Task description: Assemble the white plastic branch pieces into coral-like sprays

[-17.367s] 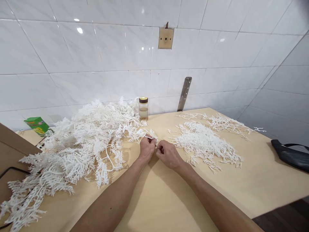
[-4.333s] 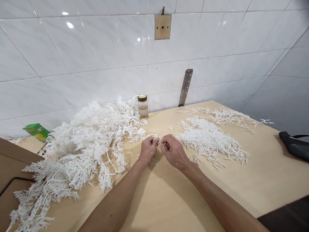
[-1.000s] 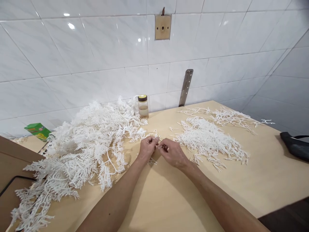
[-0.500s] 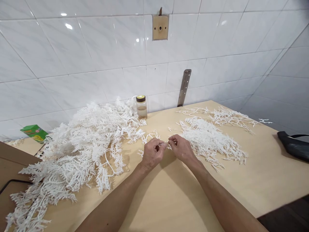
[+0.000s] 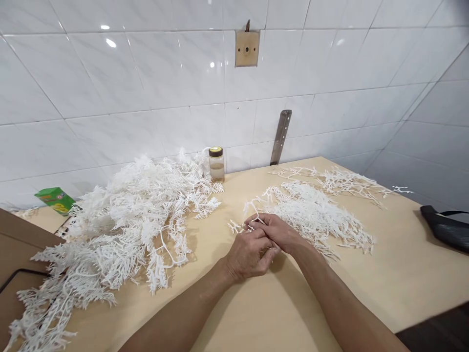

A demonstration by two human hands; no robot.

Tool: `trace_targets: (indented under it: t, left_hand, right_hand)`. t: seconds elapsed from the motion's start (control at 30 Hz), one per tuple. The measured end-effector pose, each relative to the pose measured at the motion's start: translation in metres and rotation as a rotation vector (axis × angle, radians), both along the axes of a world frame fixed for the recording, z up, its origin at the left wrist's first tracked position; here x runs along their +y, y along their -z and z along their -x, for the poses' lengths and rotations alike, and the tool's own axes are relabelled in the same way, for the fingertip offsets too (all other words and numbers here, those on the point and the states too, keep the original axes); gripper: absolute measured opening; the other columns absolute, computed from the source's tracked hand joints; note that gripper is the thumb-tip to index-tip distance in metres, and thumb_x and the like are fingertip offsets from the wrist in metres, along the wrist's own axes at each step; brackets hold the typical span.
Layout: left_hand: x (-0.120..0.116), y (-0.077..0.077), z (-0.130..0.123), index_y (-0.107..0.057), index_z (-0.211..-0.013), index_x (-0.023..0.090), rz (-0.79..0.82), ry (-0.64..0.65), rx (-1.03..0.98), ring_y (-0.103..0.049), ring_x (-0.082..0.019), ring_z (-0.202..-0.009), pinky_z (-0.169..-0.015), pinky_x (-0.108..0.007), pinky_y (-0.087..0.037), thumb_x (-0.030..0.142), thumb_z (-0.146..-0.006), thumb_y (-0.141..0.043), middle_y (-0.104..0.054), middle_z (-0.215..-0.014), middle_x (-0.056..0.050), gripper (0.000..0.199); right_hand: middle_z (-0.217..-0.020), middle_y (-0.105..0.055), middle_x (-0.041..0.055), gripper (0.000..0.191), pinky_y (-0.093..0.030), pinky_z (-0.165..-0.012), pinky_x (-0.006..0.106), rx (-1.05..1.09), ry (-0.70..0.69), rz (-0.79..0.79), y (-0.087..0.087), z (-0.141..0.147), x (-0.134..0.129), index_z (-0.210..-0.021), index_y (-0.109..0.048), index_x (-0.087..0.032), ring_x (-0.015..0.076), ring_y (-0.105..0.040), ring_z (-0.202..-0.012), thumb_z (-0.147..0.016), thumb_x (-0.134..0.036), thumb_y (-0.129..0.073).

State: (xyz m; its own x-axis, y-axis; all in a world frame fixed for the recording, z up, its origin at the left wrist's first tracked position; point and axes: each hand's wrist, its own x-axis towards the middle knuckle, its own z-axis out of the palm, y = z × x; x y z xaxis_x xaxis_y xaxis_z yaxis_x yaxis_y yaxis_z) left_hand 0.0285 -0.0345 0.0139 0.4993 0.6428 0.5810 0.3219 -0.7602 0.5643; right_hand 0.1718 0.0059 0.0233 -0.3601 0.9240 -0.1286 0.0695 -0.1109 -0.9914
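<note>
My right hand is closed on a thin white plastic branch, whose forked twigs stick up past the fingertips. Right against it, slightly lower and nearer to me, my left hand is closed with curled fingers. A small white bit shows by its thumb, but most of what it grips is hidden. White forked tips poke out beyond the left knuckles. Just past my right hand lies a pile of short white sprigs. To the left spreads a much larger heap of white plastic foliage.
Bare white stems lie at the table's back right. A lidded jar of liquid stands by the tiled wall. A green box and a brown carton are at left, a black object at right.
My hands have gone from fingertips meeting in a pinch to overlapping, the left moving right and nearer to me. The white branch now rises above my right fingers. The view has tilted slightly up.
</note>
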Motion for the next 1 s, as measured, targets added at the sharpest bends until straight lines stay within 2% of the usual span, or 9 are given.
trace_targets:
  t: [0.13,0.23,0.37,0.47,0.53,0.6,0.7,0.83,1.0]
  left_hand:
    - [-0.004,-0.003,0.002,-0.073,-0.097,0.021,0.017,0.055,-0.032,-0.066,-0.02,-0.081,-0.071,-0.032,-0.052,0.026,-0.087,-0.056,-0.072,-0.089,-0.009,0.02]
    - [-0.006,-0.013,0.007,-0.071,-0.106,0.022,0.054,0.019,-0.157,-0.067,-0.021,-0.087,-0.075,-0.032,-0.054,0.03,-0.086,-0.06,-0.071,-0.105,-0.011,0.025]
    - [0.011,-0.024,0.021,-0.072,-0.1,0.02,0.159,-0.302,-0.467,-0.064,-0.023,-0.093,-0.077,-0.032,-0.052,0.042,-0.09,-0.055,-0.069,-0.104,-0.013,0.03]
    - [0.036,-0.02,0.033,-0.069,-0.098,0.018,0.38,-0.5,-0.647,-0.062,-0.018,-0.081,-0.066,-0.027,-0.051,0.054,-0.09,-0.051,-0.068,-0.098,-0.011,0.042]
    - [0.047,-0.015,0.037,-0.068,-0.097,0.015,0.604,-0.429,-0.708,-0.062,-0.017,-0.078,-0.062,-0.026,-0.05,0.062,-0.084,-0.054,-0.067,-0.095,-0.011,0.051]
    - [0.05,-0.014,0.037,-0.067,-0.1,0.012,0.853,-0.189,-0.722,-0.063,-0.017,-0.074,-0.063,-0.027,-0.052,0.068,-0.082,-0.054,-0.067,-0.09,-0.012,0.061]
    - [0.044,-0.018,0.033,-0.068,-0.092,0.011,0.975,0.071,-0.615,-0.059,-0.013,-0.061,-0.058,-0.024,-0.048,0.064,-0.078,-0.064,-0.066,-0.076,-0.008,0.054]
    - [0.042,-0.021,0.033,-0.067,-0.08,0.013,0.962,-0.057,-0.662,-0.047,-0.005,-0.045,-0.041,-0.019,-0.033,0.058,-0.071,-0.074,-0.063,-0.07,-0.003,0.046]
    - [0.053,-0.014,0.038,-0.07,-0.091,0.014,0.968,-0.25,-0.879,-0.059,-0.01,-0.059,-0.051,-0.02,-0.045,0.054,-0.067,-0.078,-0.068,-0.082,-0.006,0.048]
  right_hand:
    - [-0.081,-0.067,0.0014,0.037,-0.047,-0.063,0.025,-0.113,0.124,-0.087,0.002,-0.003,0.002,-0.091,-0.07,-0.017,0.0143,-0.059,-0.071,-0.08,-0.052,-0.067]
    - [-0.073,-0.061,-0.0004,0.037,-0.045,-0.059,0.025,-0.03,0.113,-0.102,-0.001,-0.007,0.002,-0.085,-0.067,-0.017,0.0128,-0.055,-0.065,-0.08,-0.054,-0.066]
    - [-0.068,-0.054,-0.0012,0.038,-0.041,-0.05,0.024,0.16,0.053,-0.08,-0.006,-0.011,-0.001,-0.081,-0.063,-0.017,0.01,-0.047,-0.055,-0.077,-0.054,-0.071]
    - [-0.07,-0.054,0.0002,0.042,-0.041,-0.049,0.024,0.209,-0.048,-0.059,-0.009,-0.013,-0.005,-0.087,-0.064,-0.017,0.0096,-0.046,-0.055,-0.077,-0.057,-0.07]
    - [-0.069,-0.053,0.0002,0.042,-0.041,-0.048,0.023,0.202,-0.119,-0.05,-0.011,-0.014,-0.008,-0.086,-0.065,-0.017,0.0098,-0.045,-0.055,-0.078,-0.058,-0.068]
    - [-0.068,-0.053,0.0003,0.042,-0.04,-0.046,0.022,0.181,-0.185,-0.055,-0.012,-0.015,-0.011,-0.083,-0.065,-0.017,0.0097,-0.045,-0.055,-0.078,-0.059,-0.068]
    - [-0.065,-0.053,-0.0001,0.045,-0.037,-0.043,0.022,0.129,-0.267,-0.029,-0.01,-0.014,-0.012,-0.075,-0.064,-0.016,0.0082,-0.043,-0.049,-0.076,-0.06,-0.069]
    - [-0.066,-0.056,-0.0008,0.042,-0.034,-0.04,0.021,0.151,-0.123,0.082,-0.009,-0.008,-0.007,-0.087,-0.067,-0.017,0.0068,-0.039,-0.047,-0.076,-0.057,-0.071]
    - [-0.092,-0.067,0.0061,0.041,-0.034,-0.043,0.022,0.37,0.173,0.024,-0.015,-0.007,-0.001,-0.107,-0.065,-0.021,0.0094,-0.047,-0.057,-0.075,-0.046,-0.074]
